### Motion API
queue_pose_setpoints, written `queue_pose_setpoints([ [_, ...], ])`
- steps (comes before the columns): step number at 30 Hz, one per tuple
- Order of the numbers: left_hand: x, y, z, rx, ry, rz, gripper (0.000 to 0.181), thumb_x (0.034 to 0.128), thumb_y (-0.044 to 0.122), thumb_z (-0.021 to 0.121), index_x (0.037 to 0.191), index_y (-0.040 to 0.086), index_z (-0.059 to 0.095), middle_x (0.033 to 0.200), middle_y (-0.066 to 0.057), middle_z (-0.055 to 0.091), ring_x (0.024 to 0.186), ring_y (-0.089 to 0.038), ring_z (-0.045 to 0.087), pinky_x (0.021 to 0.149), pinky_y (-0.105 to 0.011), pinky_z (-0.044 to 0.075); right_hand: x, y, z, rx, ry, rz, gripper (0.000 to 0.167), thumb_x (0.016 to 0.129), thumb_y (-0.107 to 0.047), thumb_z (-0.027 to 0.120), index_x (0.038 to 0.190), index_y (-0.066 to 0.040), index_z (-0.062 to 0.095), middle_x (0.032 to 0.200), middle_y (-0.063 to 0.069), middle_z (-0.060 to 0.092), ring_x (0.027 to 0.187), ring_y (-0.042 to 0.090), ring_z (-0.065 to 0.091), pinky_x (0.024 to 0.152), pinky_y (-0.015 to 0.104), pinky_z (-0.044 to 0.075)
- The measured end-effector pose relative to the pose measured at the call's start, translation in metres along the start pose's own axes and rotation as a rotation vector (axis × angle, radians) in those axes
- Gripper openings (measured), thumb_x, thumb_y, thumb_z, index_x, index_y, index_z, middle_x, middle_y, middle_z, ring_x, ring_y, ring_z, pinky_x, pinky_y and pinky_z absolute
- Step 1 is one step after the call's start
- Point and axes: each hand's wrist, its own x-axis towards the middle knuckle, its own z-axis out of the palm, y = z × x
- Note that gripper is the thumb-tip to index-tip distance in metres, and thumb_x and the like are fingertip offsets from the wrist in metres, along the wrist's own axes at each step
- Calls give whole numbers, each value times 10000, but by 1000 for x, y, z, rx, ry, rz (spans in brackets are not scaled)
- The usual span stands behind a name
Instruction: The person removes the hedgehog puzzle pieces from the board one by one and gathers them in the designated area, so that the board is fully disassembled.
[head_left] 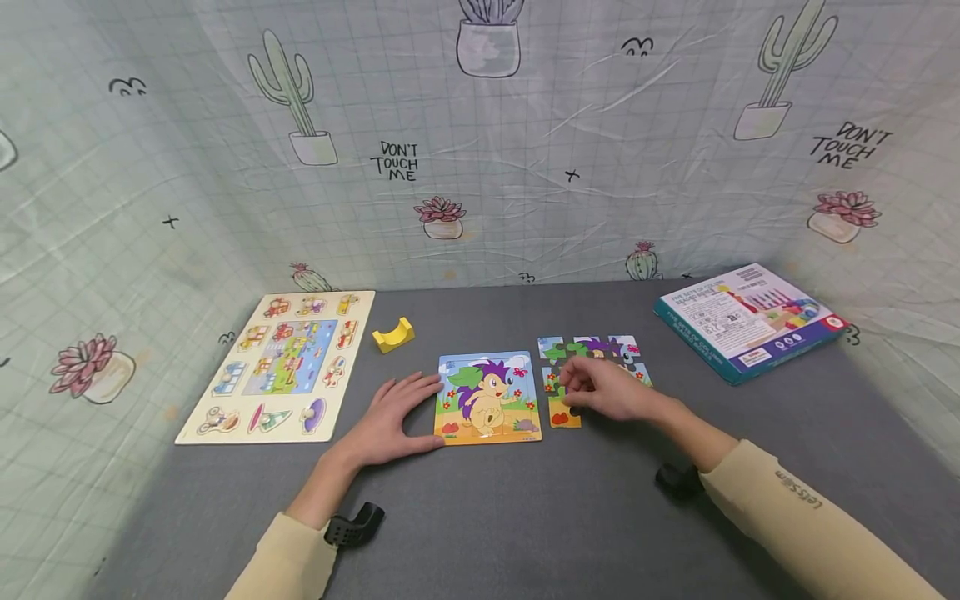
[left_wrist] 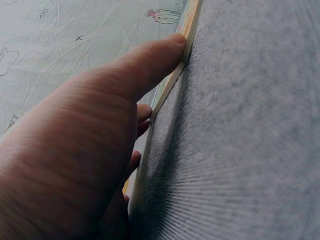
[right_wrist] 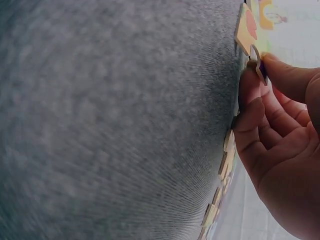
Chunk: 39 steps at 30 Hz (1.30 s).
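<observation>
A square hedgehog picture board lies on the grey table. My left hand rests with spread fingers along its left edge, and in the left wrist view the thumb touches the board's edge. To the board's right, several jigsaw pieces are laid out partly joined in rows. Over them my right hand pinches a jigsaw piece between thumb and fingers. That piece stands tilted in the right wrist view, beside a yellow piece with a red patch. The hand hides some of the pieces behind it.
A wooden peg-style picture board lies at the left. Near it sits a yellow curved block. A flat toy box lies at the back right, in front of the cactus-print cloth.
</observation>
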Motion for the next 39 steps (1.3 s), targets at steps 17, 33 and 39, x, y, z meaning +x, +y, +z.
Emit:
queue_pose_setpoints([
  [17, 0, -2, 1, 0, 0, 5, 824, 827, 496, 775, 1497, 102, 502, 1564, -66, 428, 1485, -338, 260, 1163, -634, 92, -3, -3, 3, -120, 8, -6, 241, 907, -137, 776, 1074, -33, 637, 912, -18, 611, 831, 154, 565, 766, 335, 519],
  [33, -1, -2, 0, -4, -1, 4, 826, 829, 497, 774, 1501, 104, 498, 1568, -61, 423, 1487, -332, 256, 1167, -629, 82, -5, -4, 8, -196, -34, -9, 472, 806, -270, 878, 1125, -20, 637, 961, -16, 592, 872, 153, 547, 824, 369, 512],
  [39, 0, -1, 0, -5, 0, 2, 821, 832, 490, 774, 1496, 93, 502, 1564, -73, 426, 1485, -344, 257, 1163, -636, 83, -5, -4, 7, -202, -33, -9, 469, 811, -288, 874, 1120, -28, 638, 966, -15, 595, 883, 154, 550, 836, 376, 514],
])
